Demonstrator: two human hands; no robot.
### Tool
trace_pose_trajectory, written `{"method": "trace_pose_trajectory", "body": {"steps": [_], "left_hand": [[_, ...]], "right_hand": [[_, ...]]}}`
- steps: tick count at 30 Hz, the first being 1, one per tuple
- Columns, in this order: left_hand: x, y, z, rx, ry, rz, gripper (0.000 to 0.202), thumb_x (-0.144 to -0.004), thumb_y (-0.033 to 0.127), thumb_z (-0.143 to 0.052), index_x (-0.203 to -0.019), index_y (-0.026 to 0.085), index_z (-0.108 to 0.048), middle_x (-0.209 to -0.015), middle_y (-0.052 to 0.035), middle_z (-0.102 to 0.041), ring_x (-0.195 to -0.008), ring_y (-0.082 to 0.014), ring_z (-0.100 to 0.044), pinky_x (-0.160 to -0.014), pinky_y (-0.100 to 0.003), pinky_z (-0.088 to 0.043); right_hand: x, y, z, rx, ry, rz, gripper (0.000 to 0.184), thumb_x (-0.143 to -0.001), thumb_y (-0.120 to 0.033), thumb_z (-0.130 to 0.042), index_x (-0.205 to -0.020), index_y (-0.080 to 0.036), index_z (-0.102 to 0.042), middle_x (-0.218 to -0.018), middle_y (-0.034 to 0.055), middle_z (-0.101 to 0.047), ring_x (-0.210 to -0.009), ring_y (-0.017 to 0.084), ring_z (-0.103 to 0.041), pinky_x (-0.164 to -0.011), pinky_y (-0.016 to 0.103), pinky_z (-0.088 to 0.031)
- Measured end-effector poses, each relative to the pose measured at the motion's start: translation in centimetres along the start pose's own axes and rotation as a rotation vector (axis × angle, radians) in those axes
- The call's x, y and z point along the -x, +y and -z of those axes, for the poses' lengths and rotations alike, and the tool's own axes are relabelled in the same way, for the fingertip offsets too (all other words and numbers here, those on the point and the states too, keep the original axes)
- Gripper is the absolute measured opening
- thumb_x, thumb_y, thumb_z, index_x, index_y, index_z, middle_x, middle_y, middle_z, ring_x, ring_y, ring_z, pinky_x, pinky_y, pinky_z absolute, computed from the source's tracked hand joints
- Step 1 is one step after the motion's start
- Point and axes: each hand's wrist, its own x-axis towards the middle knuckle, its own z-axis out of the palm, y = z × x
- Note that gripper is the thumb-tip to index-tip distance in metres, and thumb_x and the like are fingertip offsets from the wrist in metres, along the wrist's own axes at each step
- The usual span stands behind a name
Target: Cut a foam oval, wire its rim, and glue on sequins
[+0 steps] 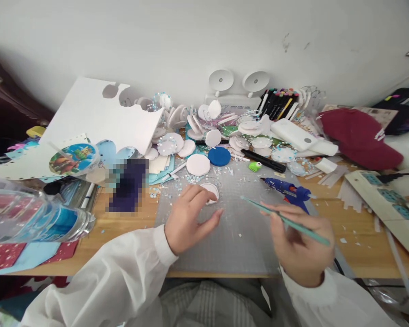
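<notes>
My left hand (188,217) rests on a grey cutting mat (240,227), fingers curled, its fingertips touching a small white disc in a clear round shell (211,191). My right hand (301,245) is closed on a thin teal stick-like tool (279,217), whose tip points up and left over the mat. Both arms wear white sleeves. Beyond the left hand lie a larger white foam disc (198,164) and a blue disc (219,156). A blue glue gun (289,190) lies just beyond the right hand.
Many white discs and clear shells (204,129) pile up along the wall. A white foam sheet with round cut-outs (98,113) leans at left, a plastic bottle (30,215) lies at the left edge. Markers (277,102), a black pen (263,161), a red cap (359,136) and a power strip (385,204) sit at right.
</notes>
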Motion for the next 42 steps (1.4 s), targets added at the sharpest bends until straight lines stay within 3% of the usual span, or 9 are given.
{"method": "trace_pose_trajectory", "body": {"steps": [4,8,10,13,16,18,27,31,42], "left_hand": [[-1.1,-3.5,-1.1,-0.23,-0.131,-0.119,0.037,-0.08,0.032,-0.066,-0.109,0.011,-0.057,-0.114,-0.014,-0.062,-0.108,-0.0277,-0.053,-0.094,-0.043,-0.043],[-0.7,-5.5,-1.8,-0.265,-0.26,-0.19,0.016,-0.085,0.027,-0.061,-0.097,0.016,-0.06,-0.11,-0.0083,-0.067,-0.122,-0.0278,-0.048,-0.105,-0.046,-0.036],[-0.4,-6.0,-1.6,-0.225,-0.252,-0.182,0.005,-0.087,0.022,-0.057,-0.088,0.018,-0.059,-0.103,-0.0055,-0.069,-0.12,-0.0254,-0.049,-0.104,-0.044,-0.037],[-0.2,-6.3,-0.9,-0.104,-0.236,-0.118,0.008,-0.087,0.019,-0.058,-0.079,0.018,-0.056,-0.098,-0.0038,-0.07,-0.109,-0.0208,-0.057,-0.099,-0.038,-0.042],[-0.2,-6.4,-0.5,-0.043,-0.239,-0.073,0.002,-0.088,0.019,-0.058,-0.087,0.019,-0.056,-0.098,-0.0032,-0.07,-0.096,-0.0165,-0.062,-0.101,-0.038,-0.041],[-0.3,-6.4,-0.4,-0.055,-0.231,-0.075,0.008,-0.088,0.018,-0.057,-0.096,0.019,-0.056,-0.098,-0.003,-0.07,-0.095,-0.0156,-0.064,-0.102,-0.039,-0.04],[-0.6,-6.3,-0.6,-0.076,-0.167,-0.15,0.012,-0.089,0.015,-0.056,-0.097,0.018,-0.064,-0.099,-0.0051,-0.072,-0.094,-0.0176,-0.066,-0.095,-0.039,-0.046],[-0.5,-6.4,-0.8,-0.057,-0.151,-0.166,0.012,-0.088,0.015,-0.058,-0.097,0.015,-0.065,-0.099,-0.0083,-0.073,-0.095,-0.0201,-0.067,-0.088,-0.036,-0.053],[-0.1,-6.4,-1.1,-0.107,-0.142,-0.192,0.013,-0.086,0.014,-0.06,-0.097,0.013,-0.067,-0.096,-0.0078,-0.074,-0.093,-0.019,-0.068,-0.086,-0.033,-0.056]], "right_hand": [[-2.1,3.4,-1.5,-0.066,0.093,-0.143,0.022,-0.077,-0.005,-0.062,-0.085,-0.022,-0.05,-0.071,0.0015,-0.064,-0.068,0.021,-0.07,-0.063,0.036,-0.058],[-2.7,5.7,-3.4,-0.101,0.12,-0.292,0.021,-0.08,-0.014,-0.063,-0.082,-0.023,-0.044,-0.073,-0.0006,-0.062,-0.058,0.016,-0.066,-0.061,0.033,-0.056],[-2.3,6.3,-3.8,-0.114,0.091,-0.36,0.02,-0.081,-0.017,-0.062,-0.081,-0.023,-0.043,-0.071,-0.0021,-0.061,-0.056,0.015,-0.065,-0.06,0.032,-0.055],[-1.5,6.7,-3.5,-0.205,0.036,-0.443,0.019,-0.083,-0.018,-0.061,-0.081,-0.023,-0.043,-0.069,-0.003,-0.061,-0.059,0.015,-0.065,-0.062,0.032,-0.054],[-1.1,6.5,-3.0,-0.331,0.0,-0.549,0.016,-0.084,-0.019,-0.061,-0.081,-0.023,-0.046,-0.07,-0.0031,-0.06,-0.061,0.015,-0.064,-0.061,0.032,-0.053],[-1.0,6.1,-3.0,-0.386,-0.055,-0.605,0.013,-0.084,-0.019,-0.061,-0.081,-0.023,-0.049,-0.069,-0.0029,-0.06,-0.061,0.015,-0.063,-0.06,0.031,-0.052],[-0.8,4.7,-4.1,-0.411,-0.214,-0.694,0.011,-0.083,-0.018,-0.064,-0.08,-0.023,-0.054,-0.07,-0.0018,-0.058,-0.06,0.014,-0.065,-0.058,0.029,-0.056],[-0.5,4.7,-4.2,-0.395,-0.245,-0.68,0.011,-0.084,-0.016,-0.062,-0.081,-0.022,-0.053,-0.071,-0.001,-0.058,-0.06,0.012,-0.063,-0.058,0.027,-0.056],[0.1,5.0,-4.6,-0.302,-0.358,-0.6,0.015,-0.084,-0.012,-0.059,-0.08,-0.024,-0.05,-0.074,-0.0001,-0.058,-0.07,0.015,-0.066,-0.059,0.024,-0.055]]}}
